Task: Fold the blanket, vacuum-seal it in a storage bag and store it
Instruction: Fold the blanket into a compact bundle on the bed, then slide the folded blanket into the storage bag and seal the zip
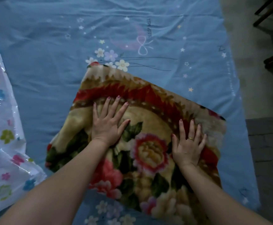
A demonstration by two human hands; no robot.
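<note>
On blue sheet (51, 46): folded blanket (148, 159), storage bag (2, 127) beside.

1. The folded blanket (148, 143) is thick plush fleece, fuzzy and matt.
2. The blue bedsheet (51, 54) is thin woven cloth, smooth, matt and lightly creased.
3. The storage bag (1, 127) is glossy, crinkled clear plastic.

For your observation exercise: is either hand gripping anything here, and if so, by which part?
Nothing is gripped. The left hand and right hand lie flat with straight, spread fingers, pressing on the top face of the folded blanket.
</note>
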